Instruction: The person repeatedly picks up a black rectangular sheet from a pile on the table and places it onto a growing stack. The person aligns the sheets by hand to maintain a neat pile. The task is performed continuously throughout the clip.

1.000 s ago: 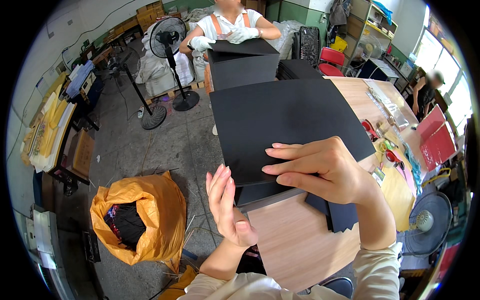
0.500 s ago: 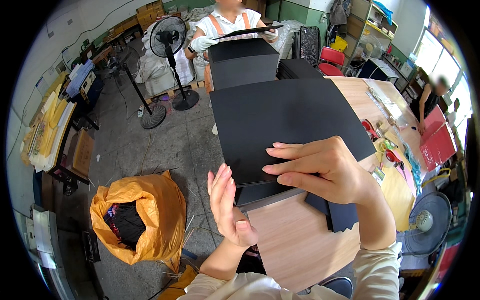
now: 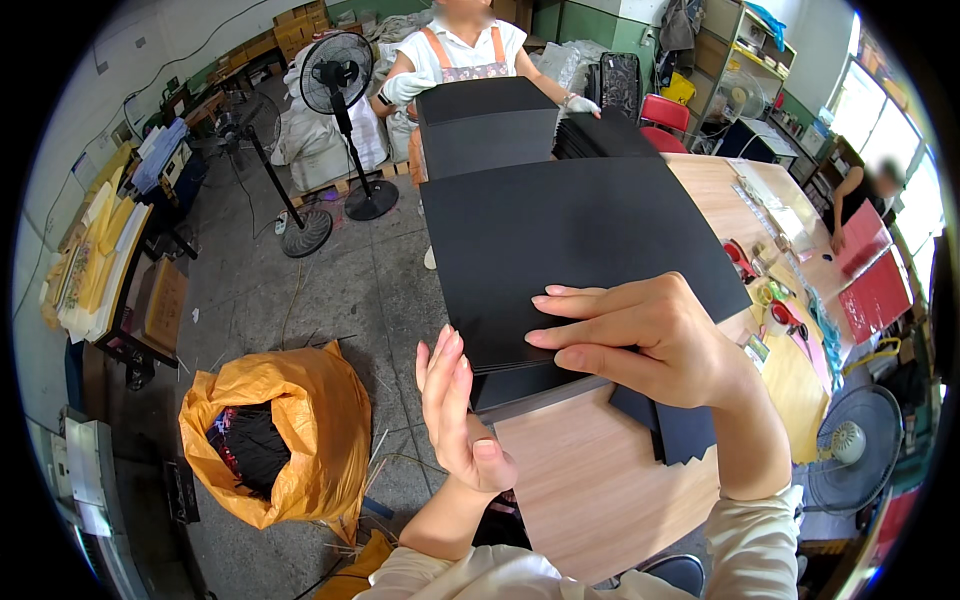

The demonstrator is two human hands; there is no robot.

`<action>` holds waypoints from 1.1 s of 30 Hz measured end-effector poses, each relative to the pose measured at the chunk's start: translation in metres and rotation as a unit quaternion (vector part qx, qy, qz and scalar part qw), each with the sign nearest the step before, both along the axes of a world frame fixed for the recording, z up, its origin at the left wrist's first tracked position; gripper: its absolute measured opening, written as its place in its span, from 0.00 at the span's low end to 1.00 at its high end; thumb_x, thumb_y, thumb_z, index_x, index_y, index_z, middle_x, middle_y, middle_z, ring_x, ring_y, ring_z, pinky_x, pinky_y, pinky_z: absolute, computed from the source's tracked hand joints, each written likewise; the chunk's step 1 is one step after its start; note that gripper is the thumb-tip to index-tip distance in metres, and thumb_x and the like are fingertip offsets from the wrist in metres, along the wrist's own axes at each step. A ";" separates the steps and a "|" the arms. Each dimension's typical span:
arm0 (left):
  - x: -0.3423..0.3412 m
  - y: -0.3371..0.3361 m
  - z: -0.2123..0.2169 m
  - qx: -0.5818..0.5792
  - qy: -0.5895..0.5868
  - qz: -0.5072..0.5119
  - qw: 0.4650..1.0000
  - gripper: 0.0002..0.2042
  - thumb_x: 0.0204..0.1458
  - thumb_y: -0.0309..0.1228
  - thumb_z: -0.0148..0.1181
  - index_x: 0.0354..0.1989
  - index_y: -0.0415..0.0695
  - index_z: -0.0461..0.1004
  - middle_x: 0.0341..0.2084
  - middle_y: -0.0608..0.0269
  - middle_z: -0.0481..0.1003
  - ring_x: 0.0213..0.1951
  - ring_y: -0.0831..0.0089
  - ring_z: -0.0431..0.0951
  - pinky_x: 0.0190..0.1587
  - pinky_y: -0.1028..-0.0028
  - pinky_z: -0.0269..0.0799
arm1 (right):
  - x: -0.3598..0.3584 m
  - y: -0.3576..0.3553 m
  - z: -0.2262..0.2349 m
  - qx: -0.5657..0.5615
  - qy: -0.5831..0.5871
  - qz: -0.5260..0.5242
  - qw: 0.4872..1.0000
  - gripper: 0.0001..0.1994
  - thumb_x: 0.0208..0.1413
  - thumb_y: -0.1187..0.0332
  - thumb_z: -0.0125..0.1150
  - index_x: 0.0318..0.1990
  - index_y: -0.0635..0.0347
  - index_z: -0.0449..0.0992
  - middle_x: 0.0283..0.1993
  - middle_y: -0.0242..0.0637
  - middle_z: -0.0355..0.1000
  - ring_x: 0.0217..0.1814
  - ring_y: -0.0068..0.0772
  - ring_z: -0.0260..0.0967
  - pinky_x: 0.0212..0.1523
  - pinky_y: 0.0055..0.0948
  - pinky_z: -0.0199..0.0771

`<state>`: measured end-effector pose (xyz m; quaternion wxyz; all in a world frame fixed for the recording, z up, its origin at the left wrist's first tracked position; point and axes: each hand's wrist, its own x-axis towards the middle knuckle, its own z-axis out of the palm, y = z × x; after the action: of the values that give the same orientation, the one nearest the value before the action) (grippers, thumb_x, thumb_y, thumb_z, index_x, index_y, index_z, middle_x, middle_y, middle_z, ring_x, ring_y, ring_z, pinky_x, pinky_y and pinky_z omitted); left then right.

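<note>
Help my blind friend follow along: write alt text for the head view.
A person's right hand rests on black sheets at a table, the left hand raised beside their near-left corner. Beyond, a co-worker in white gloves stands behind a dark stack.

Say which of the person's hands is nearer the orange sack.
Left. The left hand is right of the orange sack, by the black sheets' left edge; the right hand is farther right, resting on the black sheets.
</note>
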<state>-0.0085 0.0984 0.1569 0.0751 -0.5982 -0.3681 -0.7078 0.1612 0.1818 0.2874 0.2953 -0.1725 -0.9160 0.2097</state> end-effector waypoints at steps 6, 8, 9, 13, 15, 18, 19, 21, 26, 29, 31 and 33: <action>0.000 0.001 0.000 0.005 0.000 0.000 1.000 0.28 0.65 0.41 0.31 0.65 0.31 0.59 0.62 0.35 0.62 0.63 0.41 0.63 0.67 0.48 0.54 | 0.000 0.000 0.000 -0.001 -0.001 -0.001 1.000 0.07 0.55 0.67 0.65 0.38 0.58 0.85 0.38 0.50 0.79 0.51 0.42 0.77 0.39 0.31 0.80; 0.000 0.001 -0.001 0.005 -0.001 -0.002 1.000 0.28 0.65 0.41 0.32 0.65 0.32 0.59 0.62 0.35 0.62 0.64 0.42 0.63 0.67 0.48 0.54 | 0.000 0.000 0.000 -0.002 -0.001 -0.001 1.000 0.07 0.55 0.67 0.65 0.38 0.58 0.85 0.38 0.50 0.79 0.51 0.42 0.77 0.39 0.31 0.80; 0.000 0.001 -0.001 0.005 -0.002 -0.003 1.000 0.28 0.65 0.41 0.32 0.65 0.32 0.59 0.62 0.35 0.62 0.64 0.42 0.63 0.67 0.48 0.54 | 0.001 0.000 -0.001 -0.002 -0.001 0.000 1.000 0.08 0.55 0.67 0.65 0.38 0.58 0.85 0.39 0.50 0.79 0.51 0.42 0.77 0.39 0.31 0.80; 0.000 0.000 -0.001 0.002 -0.002 -0.001 1.000 0.28 0.65 0.41 0.32 0.65 0.32 0.59 0.62 0.35 0.62 0.64 0.42 0.63 0.67 0.48 0.54 | 0.000 0.001 0.000 -0.005 -0.001 0.006 1.000 0.08 0.56 0.66 0.65 0.38 0.58 0.85 0.40 0.51 0.79 0.52 0.42 0.77 0.38 0.31 0.80; 0.001 0.001 -0.001 0.002 -0.003 -0.003 1.000 0.28 0.65 0.42 0.32 0.65 0.32 0.59 0.62 0.35 0.62 0.64 0.42 0.63 0.67 0.48 0.54 | 0.001 0.001 0.000 -0.003 -0.003 0.003 1.000 0.08 0.56 0.66 0.65 0.38 0.58 0.85 0.40 0.51 0.79 0.52 0.41 0.77 0.37 0.31 0.79; 0.001 0.000 -0.001 0.002 -0.003 -0.003 1.000 0.28 0.66 0.42 0.31 0.65 0.32 0.59 0.62 0.35 0.62 0.64 0.42 0.63 0.67 0.48 0.54 | 0.001 0.000 0.001 -0.003 -0.007 0.001 1.000 0.08 0.56 0.66 0.65 0.38 0.58 0.85 0.40 0.50 0.79 0.52 0.41 0.77 0.36 0.31 0.79; 0.000 0.000 -0.001 0.002 -0.003 -0.001 1.000 0.28 0.66 0.42 0.31 0.65 0.32 0.59 0.62 0.35 0.62 0.64 0.42 0.63 0.67 0.48 0.54 | 0.000 0.000 0.001 -0.003 -0.008 0.001 1.000 0.08 0.56 0.66 0.65 0.38 0.58 0.85 0.40 0.50 0.79 0.52 0.41 0.77 0.35 0.30 0.79; 0.001 0.000 -0.001 0.000 -0.003 0.001 1.000 0.28 0.66 0.42 0.31 0.65 0.32 0.59 0.62 0.35 0.62 0.64 0.42 0.63 0.67 0.48 0.54 | 0.000 0.000 0.000 -0.003 -0.009 0.002 1.000 0.08 0.56 0.67 0.64 0.38 0.58 0.85 0.40 0.50 0.79 0.52 0.41 0.77 0.35 0.30 0.79; 0.001 0.001 -0.001 -0.001 0.002 0.005 1.000 0.28 0.66 0.42 0.31 0.65 0.32 0.59 0.62 0.35 0.62 0.64 0.42 0.63 0.66 0.48 0.55 | 0.001 0.001 -0.001 0.001 -0.002 0.001 1.000 0.08 0.56 0.67 0.64 0.38 0.58 0.85 0.40 0.49 0.79 0.52 0.41 0.77 0.36 0.31 0.79; 0.000 -0.001 0.002 0.000 -0.002 -0.001 1.000 0.27 0.65 0.40 0.34 0.64 0.31 0.60 0.61 0.37 0.63 0.63 0.45 0.64 0.66 0.50 0.55 | 0.001 0.001 0.000 -0.005 -0.004 0.006 1.000 0.08 0.56 0.66 0.64 0.37 0.58 0.85 0.40 0.48 0.79 0.51 0.41 0.77 0.38 0.31 0.79; -0.001 -0.003 0.006 -0.010 -0.033 -0.007 0.999 0.25 0.63 0.36 0.40 0.63 0.31 0.60 0.59 0.39 0.65 0.62 0.48 0.65 0.66 0.53 0.56 | -0.001 0.000 0.002 -0.013 -0.011 0.010 1.000 0.07 0.56 0.66 0.64 0.37 0.58 0.85 0.39 0.48 0.80 0.51 0.41 0.77 0.39 0.32 0.80; 0.003 -0.005 0.016 -0.031 -0.088 -0.021 0.995 0.23 0.61 0.32 0.47 0.62 0.31 0.61 0.57 0.42 0.67 0.60 0.52 0.66 0.65 0.55 0.57 | 0.001 -0.002 0.002 0.008 -0.004 0.001 1.000 0.08 0.56 0.65 0.65 0.37 0.57 0.85 0.40 0.46 0.80 0.51 0.41 0.77 0.40 0.32 0.80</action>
<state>-0.0059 0.0932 0.1726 0.0090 -0.5435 -0.3825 -0.7472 0.1617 0.1798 0.2892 0.2926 -0.1700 -0.9191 0.2017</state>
